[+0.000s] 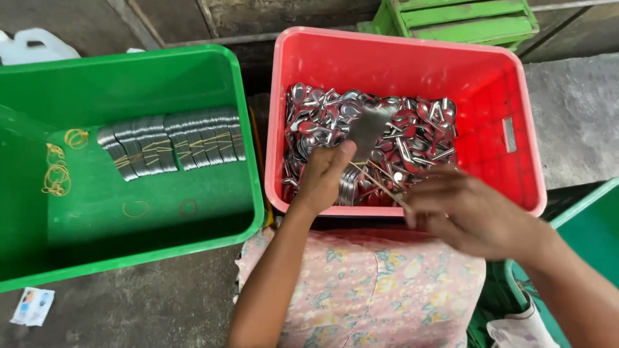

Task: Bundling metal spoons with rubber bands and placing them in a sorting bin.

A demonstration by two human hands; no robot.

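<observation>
Seen from above: left hand (324, 175) closed around a stack of flat metal pieces (348, 185), held on edge over the near side of a red crate (525, 148). One flat grey piece (369, 131) sticking up above the thumb. Right hand (467, 216), blurred, fingers curled and pinching a yellowish rubber band (380, 185) pulled taut toward the stack. Red crate part filled with a loose heap of shiny metal pieces (412, 138), piled against its far and middle parts. To the left, touching or just beside it, a green crate (129, 61) holding a curved row of banded stacks (174, 142), set on edge across its floor. Loose yellow rubber bands (57, 174) lying near the green crate's left wall, two more rings (137, 209) on its floor nearer the front. Floral cloth (374, 283) over the lap, below the red crate. Edge of another green crate (583, 206) at lower right, behind the right forearm. Green slatted crate (464, 19) at top, white plastic jug (35, 46) at top left, small paper scrap (32, 306) on the concrete floor (161, 303).
</observation>
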